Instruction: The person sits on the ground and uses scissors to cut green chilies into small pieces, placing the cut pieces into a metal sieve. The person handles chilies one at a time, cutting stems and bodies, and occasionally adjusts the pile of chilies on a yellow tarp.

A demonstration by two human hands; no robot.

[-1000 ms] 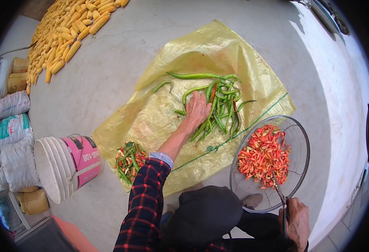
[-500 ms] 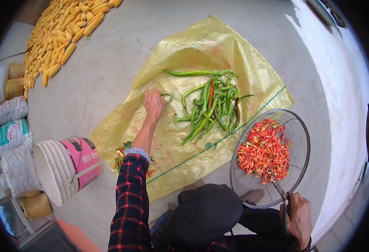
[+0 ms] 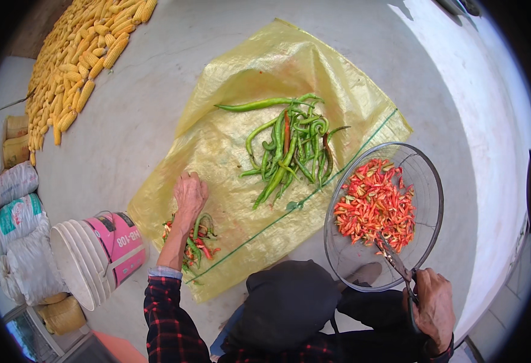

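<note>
My right hand grips the scissors — metal blades slanting into the wire basket, tips by the chopped peppers. These small pieces, mostly red with some pale green, lie heaped inside that basket. Left of it, whole green peppers sprawl in a tangle, several curled, one reddish. Farther left lies a mixed red-and-green pile — my forearm hides part.

A translucent yellow plastic sheet bears heaped long green peppers; the bare left hand is over its left part, fingers curled. Off the sheet's near right edge, the right hand grips dark metal scissors over a round grey wire basket of cut red peppers.
</note>
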